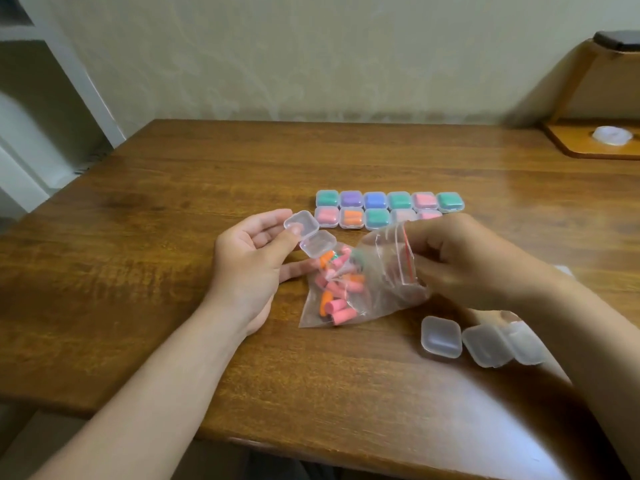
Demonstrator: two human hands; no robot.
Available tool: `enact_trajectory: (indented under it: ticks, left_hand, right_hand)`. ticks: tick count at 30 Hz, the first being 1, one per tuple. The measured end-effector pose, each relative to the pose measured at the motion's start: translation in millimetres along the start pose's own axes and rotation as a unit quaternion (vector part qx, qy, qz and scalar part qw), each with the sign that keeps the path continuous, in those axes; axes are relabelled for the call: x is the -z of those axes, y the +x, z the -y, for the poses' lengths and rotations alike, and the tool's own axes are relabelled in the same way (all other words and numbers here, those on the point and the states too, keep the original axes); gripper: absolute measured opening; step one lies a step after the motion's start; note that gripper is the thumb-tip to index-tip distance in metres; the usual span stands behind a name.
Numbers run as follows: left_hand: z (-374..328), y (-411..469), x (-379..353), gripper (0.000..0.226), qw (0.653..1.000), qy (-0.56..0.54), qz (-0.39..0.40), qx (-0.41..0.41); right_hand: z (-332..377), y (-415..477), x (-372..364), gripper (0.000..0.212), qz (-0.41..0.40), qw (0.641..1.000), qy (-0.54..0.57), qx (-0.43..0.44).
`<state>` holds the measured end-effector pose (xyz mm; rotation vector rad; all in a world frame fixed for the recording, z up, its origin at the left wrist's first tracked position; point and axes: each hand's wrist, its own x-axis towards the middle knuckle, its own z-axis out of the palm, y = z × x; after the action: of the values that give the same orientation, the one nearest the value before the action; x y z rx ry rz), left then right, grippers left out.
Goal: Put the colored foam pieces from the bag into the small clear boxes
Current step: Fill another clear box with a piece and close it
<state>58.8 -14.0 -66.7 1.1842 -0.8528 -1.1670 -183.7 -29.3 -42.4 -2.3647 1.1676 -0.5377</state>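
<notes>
My left hand [254,258] holds an empty small clear box [309,232], hinged open, between thumb and fingers. A clear zip bag [367,285] lies on the wooden table [173,237], with several pink and orange foam pieces [337,289] inside. My right hand [467,261] is at the bag's red-striped mouth with its fingers curled there; whether it holds a piece is hidden. Two rows of closed boxes [388,206] holding green, purple, blue, pink and orange foam stand behind the bag. Empty clear boxes [441,337] sit by my right forearm.
A wooden stand [595,140] with a white round object on its base is at the back right corner. The table's left edge and front edge are near my arms. A wall runs along the far side.
</notes>
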Motion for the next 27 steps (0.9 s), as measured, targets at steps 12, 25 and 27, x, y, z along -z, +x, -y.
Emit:
enact_trajectory:
  ticks: [12,25,27]
  left_hand:
    - [3,-4,1,0.022,0.998,0.000,0.042,-0.038]
    - [4,-5,3,0.019,0.998,-0.002,0.047,-0.030]
    - [4,-5,3,0.018,0.998,0.001,0.047,-0.028]
  right_hand:
    - [6,2,-10,0.063,-0.018,0.998,0.049,-0.031]
    - [25,8,-19,0.005,-0.065,0.994,-0.075,-0.036]
    - [31,8,-20,0.009,-0.049,0.992,-0.100,-0.054]
